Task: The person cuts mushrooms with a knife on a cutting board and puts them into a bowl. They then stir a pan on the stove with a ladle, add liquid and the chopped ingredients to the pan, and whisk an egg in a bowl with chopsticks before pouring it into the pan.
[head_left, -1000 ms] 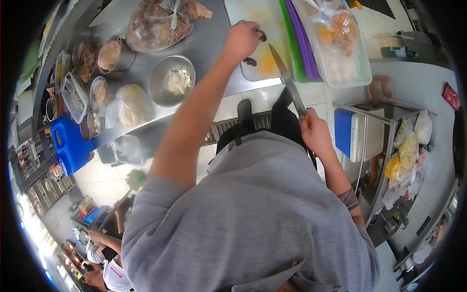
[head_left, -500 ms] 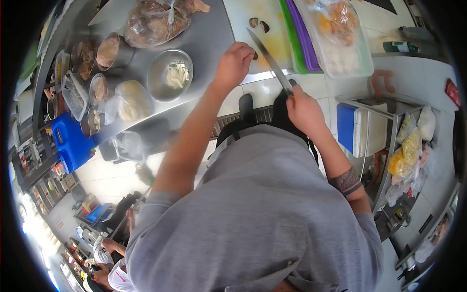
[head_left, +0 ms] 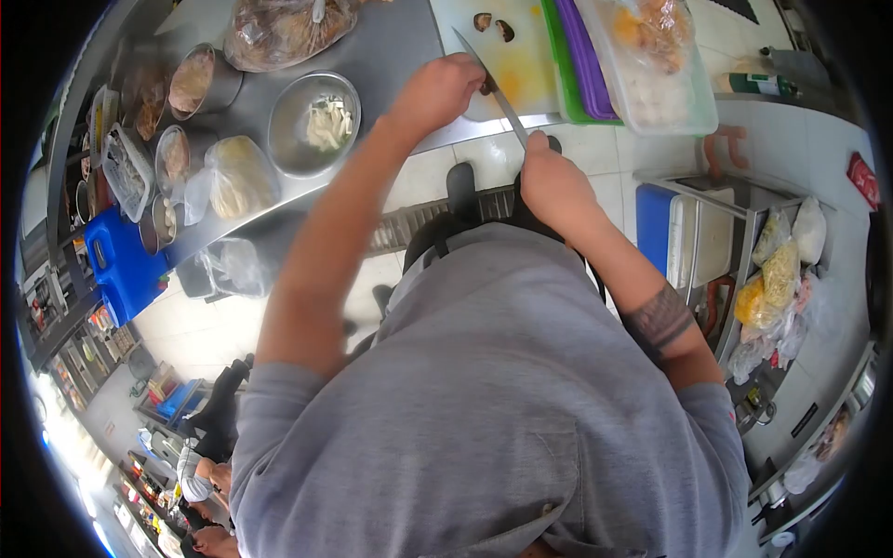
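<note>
My right hand [head_left: 558, 189] is closed around the handle of a long kitchen knife [head_left: 503, 102], its blade pointing up and left over the white cutting board [head_left: 528, 98]. My left hand [head_left: 437, 93] is closed at the board's left edge, fingertips on a small dark brown piece [head_left: 485, 87] that looks like mushroom. The blade lies right beside these fingertips; whether it touches the piece I cannot tell. Two more brown mushroom-like pieces [head_left: 504, 31] lie farther up the board. Yellow stains mark its surface.
Left of the board, a steel bowl [head_left: 279, 139] holds pale strips, near a bag of meat [head_left: 288, 33] and several containers. Green and purple boards [head_left: 586, 60] and a clear tub [head_left: 702, 107] are at right. Other people [head_left: 209, 474] are at lower left.
My right hand and the knife have moved up and left, bringing the blade against my left fingertips. The camera view has shifted slightly.
</note>
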A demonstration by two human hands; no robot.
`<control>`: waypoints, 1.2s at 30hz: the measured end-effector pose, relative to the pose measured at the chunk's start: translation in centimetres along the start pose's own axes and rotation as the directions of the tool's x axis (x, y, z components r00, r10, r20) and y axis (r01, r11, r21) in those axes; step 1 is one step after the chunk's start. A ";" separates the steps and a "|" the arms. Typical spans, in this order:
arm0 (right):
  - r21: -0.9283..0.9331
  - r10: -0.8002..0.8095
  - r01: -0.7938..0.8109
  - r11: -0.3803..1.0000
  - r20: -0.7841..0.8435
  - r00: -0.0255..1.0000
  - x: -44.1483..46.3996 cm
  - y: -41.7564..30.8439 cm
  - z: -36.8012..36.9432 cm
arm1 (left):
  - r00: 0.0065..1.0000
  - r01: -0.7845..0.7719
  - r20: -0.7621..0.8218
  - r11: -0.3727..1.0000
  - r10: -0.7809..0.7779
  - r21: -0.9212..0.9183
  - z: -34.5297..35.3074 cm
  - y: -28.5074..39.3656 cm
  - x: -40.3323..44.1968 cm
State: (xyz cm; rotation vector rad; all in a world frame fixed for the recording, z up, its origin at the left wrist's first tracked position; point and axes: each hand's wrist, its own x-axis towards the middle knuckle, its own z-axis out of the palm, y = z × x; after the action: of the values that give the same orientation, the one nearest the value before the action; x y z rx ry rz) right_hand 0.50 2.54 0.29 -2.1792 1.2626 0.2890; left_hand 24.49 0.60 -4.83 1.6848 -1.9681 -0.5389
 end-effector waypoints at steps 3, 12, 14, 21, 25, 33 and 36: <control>-0.025 -0.023 0.023 0.999 -0.016 1.000 1.8 -0.4 -1.3 | 0.998 -0.062 0.014 0.998 0.062 0.014 -0.1 -0.7 0.2; -0.001 -0.042 0.042 0.999 -0.045 0.998 2.1 -0.5 0.2 | 0.992 -0.126 0.003 0.992 0.126 0.003 -0.3 -1.1 0.2; -0.035 -0.044 0.043 0.998 -0.010 0.999 1.5 -1.9 -3.0 | 0.993 -0.114 0.001 0.993 0.114 0.011 -0.2 -1.0 0.1; 0.042 0.013 -0.013 0.999 -0.004 1.000 2.4 -1.2 0.4 | 0.982 -0.188 -0.022 0.982 0.188 0.028 -0.1 -2.0 -0.1; -0.012 -0.055 0.055 0.998 0.006 0.998 1.5 -3.2 -4.0 | 0.986 -0.165 -0.022 0.986 0.165 0.005 -0.1 -2.0 -0.3; 0.005 -0.040 0.040 0.999 -0.042 0.998 2.3 -2.2 -1.5 | 0.989 -0.143 -0.019 0.989 0.144 0.033 0.2 -2.2 -0.7; -0.061 -0.055 0.056 0.997 0.011 0.998 1.8 -3.0 -3.0 | 0.988 -0.155 -0.007 0.984 0.156 0.090 0.0 -2.3 -0.6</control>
State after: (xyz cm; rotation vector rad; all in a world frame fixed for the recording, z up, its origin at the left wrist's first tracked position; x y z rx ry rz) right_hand 3.65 0.57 3.02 -2.2586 1.2005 0.3184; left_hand 26.39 0.78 -6.24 1.5650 -2.1201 -0.3862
